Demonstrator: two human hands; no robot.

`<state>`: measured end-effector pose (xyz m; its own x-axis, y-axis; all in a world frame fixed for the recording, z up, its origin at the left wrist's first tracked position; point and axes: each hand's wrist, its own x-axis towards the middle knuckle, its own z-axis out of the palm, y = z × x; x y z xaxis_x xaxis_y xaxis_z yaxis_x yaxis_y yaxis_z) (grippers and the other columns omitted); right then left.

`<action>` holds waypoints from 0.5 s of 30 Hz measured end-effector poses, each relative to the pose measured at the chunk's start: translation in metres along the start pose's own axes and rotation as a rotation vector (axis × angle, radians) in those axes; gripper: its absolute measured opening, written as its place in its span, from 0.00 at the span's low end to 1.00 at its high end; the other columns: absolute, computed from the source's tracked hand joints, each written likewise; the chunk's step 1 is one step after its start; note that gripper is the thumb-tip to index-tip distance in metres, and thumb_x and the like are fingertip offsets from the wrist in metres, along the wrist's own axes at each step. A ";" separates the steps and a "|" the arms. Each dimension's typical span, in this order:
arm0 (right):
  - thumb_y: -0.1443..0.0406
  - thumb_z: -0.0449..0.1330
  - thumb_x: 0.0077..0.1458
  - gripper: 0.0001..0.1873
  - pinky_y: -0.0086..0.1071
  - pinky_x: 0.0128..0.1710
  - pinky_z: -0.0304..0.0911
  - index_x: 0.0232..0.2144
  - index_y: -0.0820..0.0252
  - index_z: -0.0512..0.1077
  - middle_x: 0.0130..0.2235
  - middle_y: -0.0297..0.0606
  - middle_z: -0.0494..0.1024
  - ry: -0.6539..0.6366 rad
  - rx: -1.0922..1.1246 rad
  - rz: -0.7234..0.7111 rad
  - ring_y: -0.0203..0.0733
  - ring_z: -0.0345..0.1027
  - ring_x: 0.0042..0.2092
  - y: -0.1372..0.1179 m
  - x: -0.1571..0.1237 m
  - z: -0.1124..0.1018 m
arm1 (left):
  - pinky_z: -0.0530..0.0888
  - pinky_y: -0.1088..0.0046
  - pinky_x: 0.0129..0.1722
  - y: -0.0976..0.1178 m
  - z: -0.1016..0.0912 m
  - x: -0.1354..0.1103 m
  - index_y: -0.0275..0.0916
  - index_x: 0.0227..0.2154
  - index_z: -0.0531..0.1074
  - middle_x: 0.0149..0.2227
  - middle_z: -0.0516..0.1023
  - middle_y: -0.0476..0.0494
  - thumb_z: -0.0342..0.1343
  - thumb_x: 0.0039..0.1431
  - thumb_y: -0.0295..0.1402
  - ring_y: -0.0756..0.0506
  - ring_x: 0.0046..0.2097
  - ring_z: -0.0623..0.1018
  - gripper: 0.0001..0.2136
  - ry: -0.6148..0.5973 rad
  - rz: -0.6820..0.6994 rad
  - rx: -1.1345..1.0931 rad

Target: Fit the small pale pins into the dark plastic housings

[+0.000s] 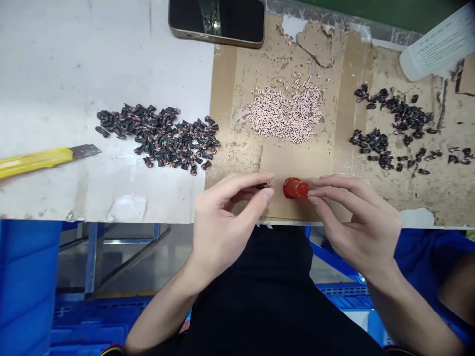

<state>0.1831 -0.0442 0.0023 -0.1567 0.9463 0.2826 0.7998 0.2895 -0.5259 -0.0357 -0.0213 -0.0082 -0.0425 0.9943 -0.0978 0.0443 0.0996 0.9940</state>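
My left hand [226, 217] hovers over the near edge of the cardboard sheet [297, 153], its thumb and forefinger pinched on a small dark part [264, 186]. Just to the right, a small red cap-like piece [295, 188] lies on the cardboard. My right hand [356, 217] has its fingertips closed together at the right end of that red piece, touching it. A heap of tiny pink-white pieces [285, 114] lies on the cardboard just beyond my hands.
A pile of black and copper parts [163, 138] lies on the white table at left, and loose black parts [397, 128] are scattered at right. A yellow utility knife [40, 159], a phone [217, 21] and a white bottle [438, 47] lie around. Blue crates [29, 277] stand below.
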 end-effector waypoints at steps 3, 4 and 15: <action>0.74 0.67 0.58 0.17 0.55 0.53 0.73 0.44 0.47 0.78 0.47 0.40 0.84 -0.015 -0.021 -0.028 0.55 0.79 0.50 0.001 0.002 0.001 | 0.85 0.77 0.39 0.000 0.000 0.001 0.44 0.43 0.86 0.40 0.87 0.48 0.68 0.61 0.25 0.49 0.38 0.86 0.10 -0.011 0.001 0.000; 0.74 0.67 0.58 0.17 0.55 0.53 0.73 0.44 0.47 0.78 0.47 0.41 0.84 -0.018 -0.032 -0.044 0.55 0.79 0.50 0.001 0.002 0.001 | 0.85 0.78 0.40 0.001 -0.001 0.001 0.44 0.43 0.86 0.41 0.87 0.48 0.67 0.61 0.25 0.49 0.38 0.85 0.10 -0.017 0.003 0.000; 0.72 0.68 0.59 0.12 0.46 0.49 0.78 0.39 0.47 0.82 0.45 0.36 0.84 0.025 0.391 0.261 0.49 0.80 0.48 -0.016 0.010 -0.007 | 0.86 0.76 0.34 0.007 0.015 0.002 0.41 0.38 0.85 0.34 0.87 0.48 0.65 0.61 0.24 0.49 0.33 0.86 0.07 -0.167 -0.198 -0.263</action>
<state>0.1727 -0.0407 0.0197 0.0383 0.9923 0.1174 0.5315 0.0793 -0.8434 -0.0205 -0.0176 -0.0023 0.1400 0.9513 -0.2745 -0.2074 0.2993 0.9313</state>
